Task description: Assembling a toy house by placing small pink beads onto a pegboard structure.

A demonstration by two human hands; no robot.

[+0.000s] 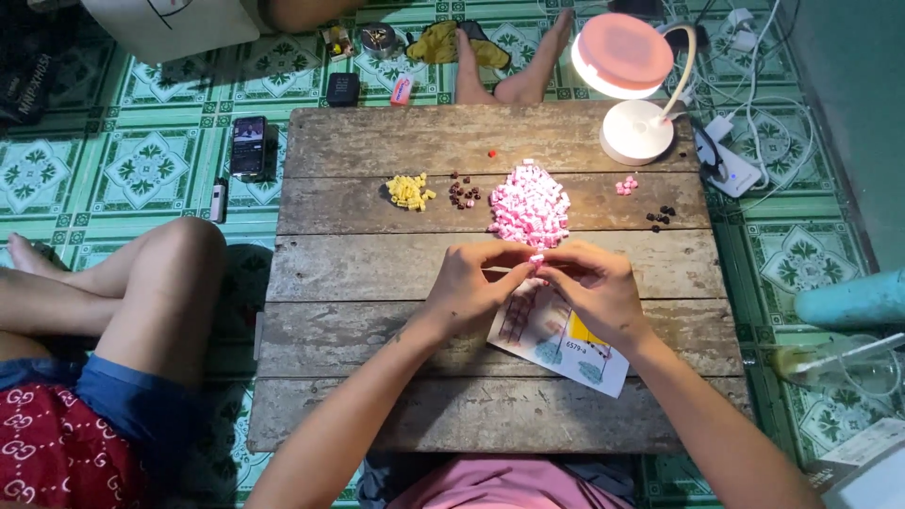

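Note:
My left hand (pixel 468 287) and my right hand (pixel 596 288) meet over the middle of a low wooden table (pixel 358 273). Their fingertips pinch a tiny pink brick piece (pixel 536 260) between them. Just beyond the fingers lies a heap of small pink and white bricks (pixel 530 205). Under my hands rests a printed instruction sheet (pixel 551 341), partly hidden by them. Further left on the table sit a small pile of yellow bricks (pixel 408 191) and a few dark brown bricks (pixel 462 192).
A pink and white desk lamp (pixel 630 66) shines at the table's far right corner. Another person's knees (pixel 141 283) are at the left, someone's feet (pixel 514 66) at the far edge. A phone (pixel 248 145) lies on the green tiled floor.

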